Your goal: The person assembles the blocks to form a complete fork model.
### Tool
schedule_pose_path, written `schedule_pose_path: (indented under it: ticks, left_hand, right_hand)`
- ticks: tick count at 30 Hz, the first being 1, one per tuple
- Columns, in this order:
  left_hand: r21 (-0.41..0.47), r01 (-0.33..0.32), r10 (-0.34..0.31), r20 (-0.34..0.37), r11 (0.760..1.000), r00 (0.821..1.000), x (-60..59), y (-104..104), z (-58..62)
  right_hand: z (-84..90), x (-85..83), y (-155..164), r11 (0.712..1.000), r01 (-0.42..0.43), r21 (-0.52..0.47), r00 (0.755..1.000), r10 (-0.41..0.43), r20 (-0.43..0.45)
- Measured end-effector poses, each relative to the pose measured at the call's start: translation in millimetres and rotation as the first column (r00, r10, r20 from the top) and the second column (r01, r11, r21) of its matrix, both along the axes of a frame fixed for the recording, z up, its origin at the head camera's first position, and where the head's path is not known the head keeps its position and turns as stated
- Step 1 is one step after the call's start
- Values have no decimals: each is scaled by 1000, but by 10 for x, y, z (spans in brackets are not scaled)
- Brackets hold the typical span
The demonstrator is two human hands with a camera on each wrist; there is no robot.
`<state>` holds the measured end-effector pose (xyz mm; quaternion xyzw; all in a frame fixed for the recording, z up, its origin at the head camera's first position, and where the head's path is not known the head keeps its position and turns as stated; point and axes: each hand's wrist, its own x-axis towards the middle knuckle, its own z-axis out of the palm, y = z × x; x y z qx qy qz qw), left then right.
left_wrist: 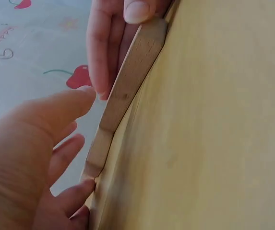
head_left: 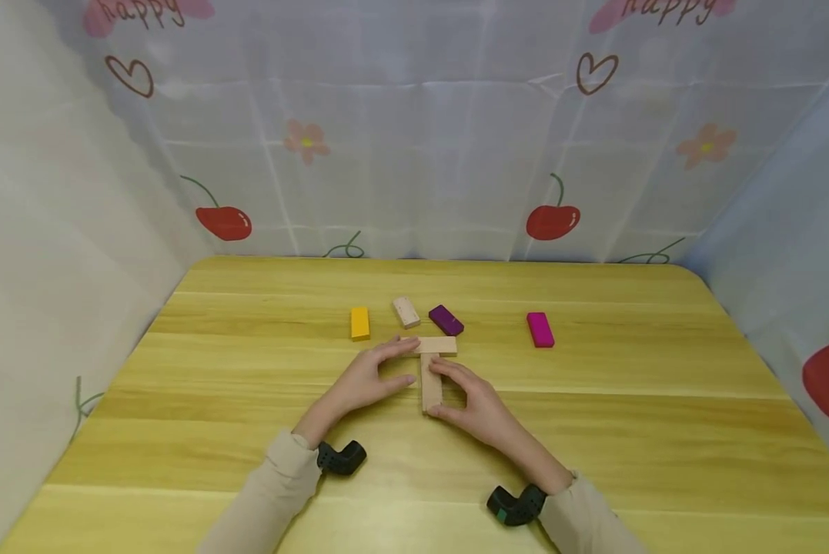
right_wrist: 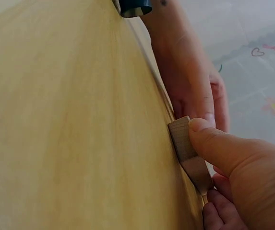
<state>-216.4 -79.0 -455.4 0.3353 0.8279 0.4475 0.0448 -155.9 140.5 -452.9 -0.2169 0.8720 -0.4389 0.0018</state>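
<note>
Two plain wooden blocks form a T on the table. The crosswise block [head_left: 445, 345] lies at the far end of the lengthwise block [head_left: 431, 388]. My left hand [head_left: 367, 378] reaches in from the left, its fingertips touching the crosswise block's left end, which they partly cover. Its thumb stands apart from the wood in the left wrist view. With my right hand [head_left: 479, 404] I pinch the lengthwise block, the thumb [right_wrist: 214, 143] at its near end and the fingers toward its far end.
Behind the T lie a yellow block [head_left: 360, 324], a pale speckled block [head_left: 406, 312] and a purple block [head_left: 446, 320]. A magenta block [head_left: 540, 329] sits farther right. A printed curtain [head_left: 414, 169] hangs behind the wooden table [head_left: 248, 431].
</note>
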Motion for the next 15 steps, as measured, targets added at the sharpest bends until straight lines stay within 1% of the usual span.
schedule_pose_path:
  ticks: [3,6,11,13,15]
  left_hand:
    - [-51,-21,21,7,998,1000,27,25,-7]
    - [-82,-42,41,-14,996,999,29,37,-28]
    - [-58,-33,30,-51,998,998,16,47,-45]
    - [-62,-22,18,-64,998,998,11,50,-41]
    - [-63,-24,20,-69,998,997,6,51,-34]
  right_hand:
    - [-6,-8,4,1000,0,4,1000,0,5]
    - [-10,-12,4,1000,-1,8,1000,1,6]
    - [-10,-14,-1,1000,-1,7,1000,1,0]
    - [-12,-16,-2,1000,-1,5,1000,1,-2]
    - [-18,-19,-4,1000,-4,3,1000,4,-5]
